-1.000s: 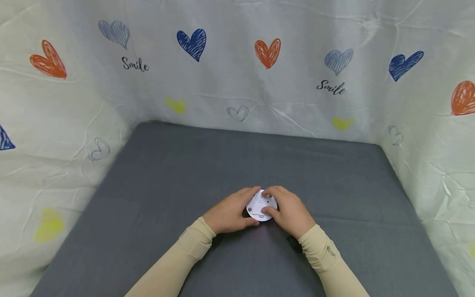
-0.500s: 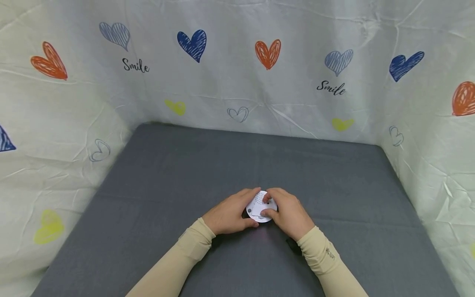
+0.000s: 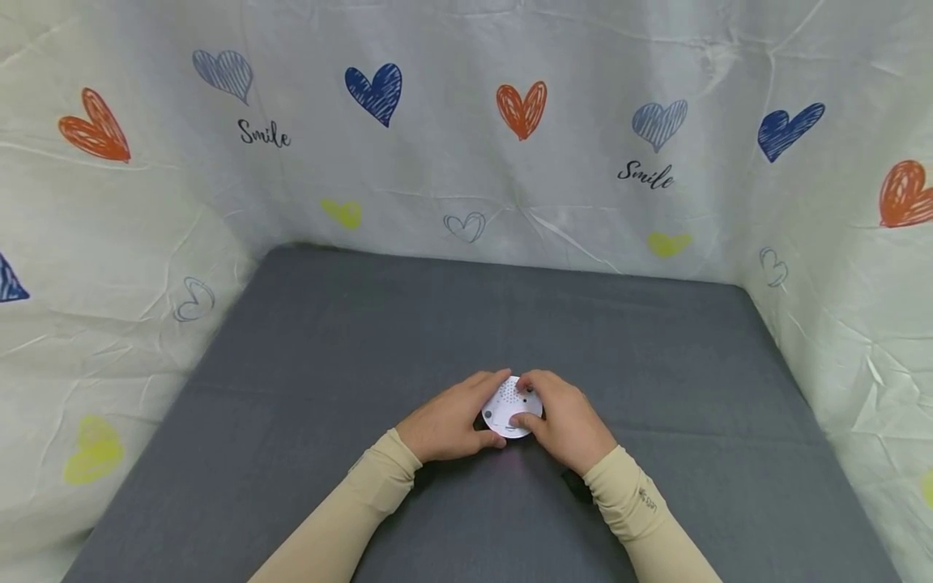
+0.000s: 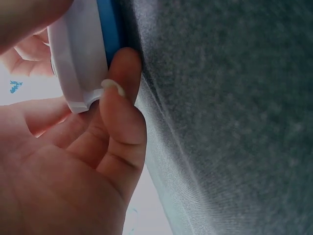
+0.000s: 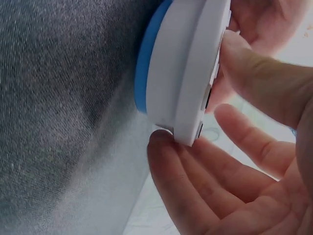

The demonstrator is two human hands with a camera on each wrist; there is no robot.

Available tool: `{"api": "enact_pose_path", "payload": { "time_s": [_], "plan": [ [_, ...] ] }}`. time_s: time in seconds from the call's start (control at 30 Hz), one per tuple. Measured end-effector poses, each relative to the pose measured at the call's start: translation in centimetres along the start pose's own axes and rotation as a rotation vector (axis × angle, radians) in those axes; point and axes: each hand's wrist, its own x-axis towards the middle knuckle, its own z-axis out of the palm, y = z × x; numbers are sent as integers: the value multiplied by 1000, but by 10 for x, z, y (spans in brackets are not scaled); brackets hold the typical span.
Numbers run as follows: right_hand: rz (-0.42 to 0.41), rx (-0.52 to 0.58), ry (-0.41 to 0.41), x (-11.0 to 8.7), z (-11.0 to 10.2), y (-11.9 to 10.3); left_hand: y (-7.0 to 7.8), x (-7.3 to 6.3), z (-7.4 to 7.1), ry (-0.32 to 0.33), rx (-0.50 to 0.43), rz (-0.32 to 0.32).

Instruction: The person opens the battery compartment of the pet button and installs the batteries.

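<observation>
A round white device [image 3: 500,411] with a blue rim [image 5: 143,83] on its underside is held low over the grey cloth, its back facing up. Small speaker holes and dark round spots mark that back. My left hand [image 3: 453,416] grips the device's left edge, thumb at the near side and fingers round the far side; in the left wrist view the thumb [image 4: 122,115] lies at the white edge. On the right, my right hand [image 3: 572,421] has its thumb [image 5: 239,56] pressed on the back, while its other fingers reach the side wall and edge.
Dark grey cloth [image 3: 408,324] covers the table. White curtains [image 3: 583,48] printed with hearts and "Smile" stand along the back and both sides. A small black object [image 3: 576,486] shows beside the right wrist.
Both hands stay in place on the device. The lid outline beside the right thumb, clear earlier, now shows as only a short dark line. The head view has shifted slightly.
</observation>
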Motion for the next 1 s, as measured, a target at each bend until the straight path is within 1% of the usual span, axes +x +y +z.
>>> {"api": "enact_pose_path", "payload": {
  "time_s": [0.1, 0.17, 0.27, 0.37, 0.53, 0.67, 0.8, 0.9, 1.0],
  "plan": [
    [-1, 7, 2, 0, -3, 3, 0, -1, 0, -5, -11, -4],
    [18, 18, 5, 0, -5, 5, 0, 0, 0, -4, -12, -10],
    [78, 28, -8, 1, -7, 9, 1, 1, -1, 0, 0, -22],
    [125, 30, -51, 1, -6, 11, 1, 2, -1, 4, 12, -36],
    [145, 44, -78, 2, -3, 12, 1, 2, -1, 28, 3, -80],
    [169, 78, -87, 2, -3, 12, 1, 1, -3, 31, -37, -106],
    [158, 87, -93, 4, -3, 12, 2, 2, -7, 22, -104, -115],
    [139, 89, -93, 8, -4, 11, 3, 3, -12, 37, -136, -126],
    [133, 102, -91, 12, -7, 9, 4, 4, -17, 55, -144, -134]
  ]
}}
